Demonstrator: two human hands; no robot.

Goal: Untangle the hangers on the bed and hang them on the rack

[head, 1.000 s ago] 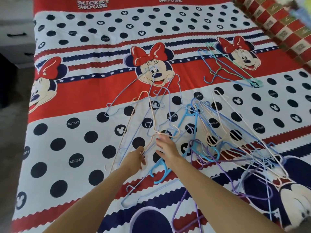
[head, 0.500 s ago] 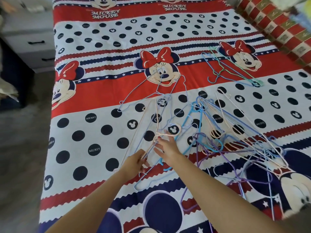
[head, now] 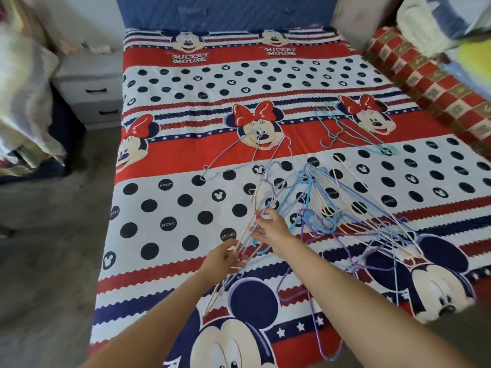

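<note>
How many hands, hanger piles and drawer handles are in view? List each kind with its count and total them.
Hands: 2, the left hand and the right hand
Hanger piles: 2, the main tangle and the small bunch lying apart from it
Drawer handles: 2, upper handle and lower handle
Total: 6

blurred clothes [head: 24, 102] cut off left
</note>
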